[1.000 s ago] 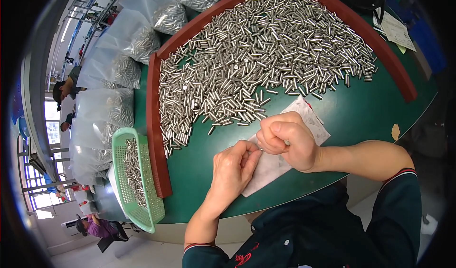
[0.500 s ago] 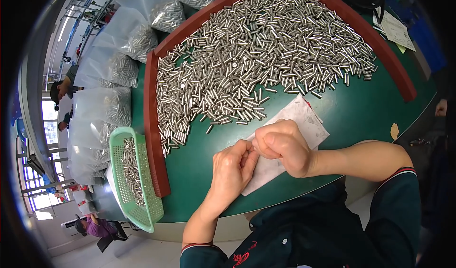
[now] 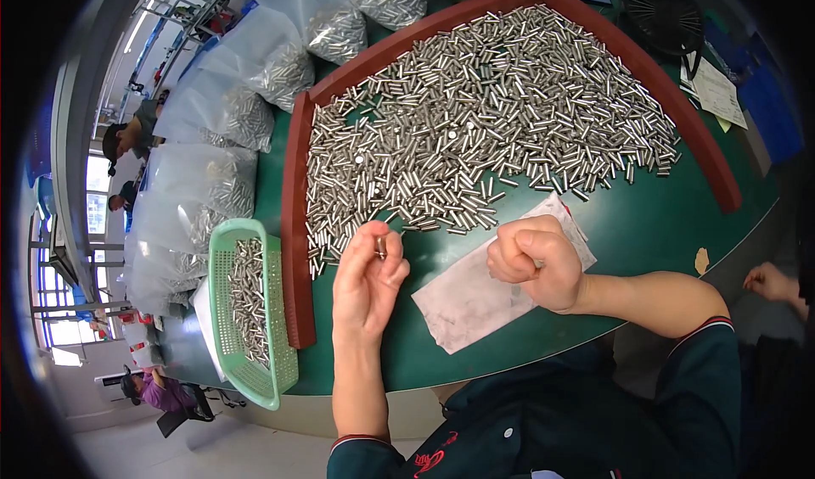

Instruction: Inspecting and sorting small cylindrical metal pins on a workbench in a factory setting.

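My left hand is raised at the near edge of a large pile of short silvery metal pins. One metal pin shows between its closed thumb and fingers. To the right, my right hand is curled into a fist over a smudged white sheet. Whatever that fist holds, if anything, is hidden by its fingers. A gap separates the two hands.
Dark red rails border the pile on the green table. Left of them stands a pale green basket holding more pins. Clear bags of pins line the far left. A black fan sits at the back right, and another person's hand shows at far right.
My hands have parted: the left has moved left and turned upward with a pin, while the right stays closed over the sheet. The whole view has shifted slightly.
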### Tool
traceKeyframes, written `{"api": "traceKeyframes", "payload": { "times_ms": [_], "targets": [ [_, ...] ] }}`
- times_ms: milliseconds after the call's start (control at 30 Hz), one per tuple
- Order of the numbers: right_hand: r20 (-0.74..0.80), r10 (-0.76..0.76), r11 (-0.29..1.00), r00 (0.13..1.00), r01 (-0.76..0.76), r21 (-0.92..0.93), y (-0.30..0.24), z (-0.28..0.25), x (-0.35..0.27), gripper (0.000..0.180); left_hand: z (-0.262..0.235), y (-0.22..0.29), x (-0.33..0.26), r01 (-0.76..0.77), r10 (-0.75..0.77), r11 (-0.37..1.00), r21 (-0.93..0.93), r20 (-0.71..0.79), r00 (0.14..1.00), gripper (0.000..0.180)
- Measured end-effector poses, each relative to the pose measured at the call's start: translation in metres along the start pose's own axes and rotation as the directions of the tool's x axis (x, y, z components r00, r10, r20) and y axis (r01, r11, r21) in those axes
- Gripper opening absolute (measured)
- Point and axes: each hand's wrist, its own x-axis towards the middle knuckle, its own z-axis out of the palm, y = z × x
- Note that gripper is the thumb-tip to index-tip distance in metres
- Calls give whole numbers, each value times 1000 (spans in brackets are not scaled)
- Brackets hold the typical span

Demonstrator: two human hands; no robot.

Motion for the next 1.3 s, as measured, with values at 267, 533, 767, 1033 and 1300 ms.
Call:
{"api": "traceKeyframes", "payload": {
  "times_ms": [267,533,767,1033,1300],
  "targets": [
    [-8,4,1000,1000,-4,-16,1,-1,4,34,-11,5,5,-90,473,337,937,-86,877,9],
    [-9,3,1000,1000,-4,-30,2,-2,3,35,-10,-15,14,-93,502,-169,981,167,848,18],
    [-23,-42,998,999,41,-41,-3,-4,6,36,7,-12,4,-194,345,234,953,105,933,10],
    [-33,-97,992,995,94,-80,-10,-1,10,36,18,-24,-2,-605,13,25,796,605,796,13],
    [-48,-41,999,998,41,-12,2,0,11,33,27,-25,-5,-299,10,-55,953,300,954,21]
  ]
}}
